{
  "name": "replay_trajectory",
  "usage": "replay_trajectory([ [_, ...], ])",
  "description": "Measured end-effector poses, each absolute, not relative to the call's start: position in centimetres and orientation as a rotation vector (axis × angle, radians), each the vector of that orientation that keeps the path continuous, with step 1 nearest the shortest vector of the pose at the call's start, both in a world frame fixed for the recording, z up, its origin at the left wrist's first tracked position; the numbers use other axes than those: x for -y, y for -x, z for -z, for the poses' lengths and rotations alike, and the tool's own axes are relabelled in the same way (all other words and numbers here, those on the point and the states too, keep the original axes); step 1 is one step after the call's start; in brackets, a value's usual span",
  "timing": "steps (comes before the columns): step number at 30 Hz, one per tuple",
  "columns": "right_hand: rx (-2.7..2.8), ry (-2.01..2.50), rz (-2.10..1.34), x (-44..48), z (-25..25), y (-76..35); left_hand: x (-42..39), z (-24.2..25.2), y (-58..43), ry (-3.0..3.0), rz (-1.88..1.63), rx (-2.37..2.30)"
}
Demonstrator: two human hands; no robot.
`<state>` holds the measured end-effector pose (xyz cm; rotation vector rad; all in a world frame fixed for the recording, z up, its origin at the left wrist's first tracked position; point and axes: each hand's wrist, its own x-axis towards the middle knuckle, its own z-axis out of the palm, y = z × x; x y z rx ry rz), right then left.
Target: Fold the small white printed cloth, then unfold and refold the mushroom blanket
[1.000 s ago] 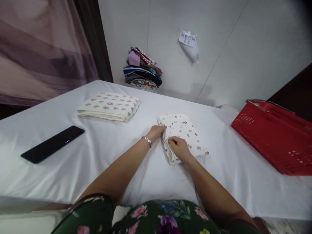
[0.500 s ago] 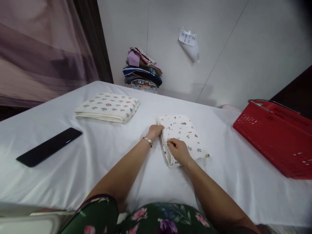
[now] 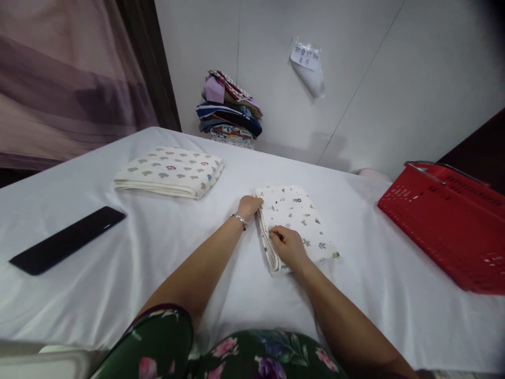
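A folded white cloth (image 3: pixel 294 216) with small plant prints lies on the white-covered table (image 3: pixel 169 237) in front of me. My left hand (image 3: pixel 249 206) grips the far part of its layered left edge, the thumb on top. Nearer to me, my right hand (image 3: pixel 287 243) is closed on the same edge, fingers curled and pinching the fabric. Some fingertips of both hands are hidden. Farther left rests another folded cloth (image 3: pixel 169 171), cream with grey, red and blue prints; neither hand touches it.
A flat black object (image 3: pixel 67 239) lies at the left. On the right stands a red plastic basket (image 3: pixel 445 226) with metal handles. Behind the table's far edge rises a stack of folded fabrics (image 3: pixel 231 113). A handwritten paper (image 3: pixel 305 57) hangs on the wall.
The view has shifted slightly, so things at the left appear farther left. Both hands keep hold of the plant-print cloth's left edge, with hardly any movement.
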<state>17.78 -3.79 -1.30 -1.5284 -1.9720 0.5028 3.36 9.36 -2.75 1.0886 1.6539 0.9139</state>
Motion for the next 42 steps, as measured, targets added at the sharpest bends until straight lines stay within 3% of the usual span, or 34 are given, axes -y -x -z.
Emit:
replay_trajectory([
  [18, 1.997, 1.534, -0.490, 4.0, 0.9, -17.6, -9.9, 2.4, -3.0, -1.234, -0.882, -1.700],
  [32, 1.993, 1.600, -0.487, 3.9, 0.9, -17.7, 0.3, 1.3, -2.1, -1.367, -0.655, -1.454],
  [42, 2.060, 1.504, -0.682, 4.1, -0.2, -18.7, 6.9, 1.0, -2.7, -1.368, -0.557, -1.226],
])
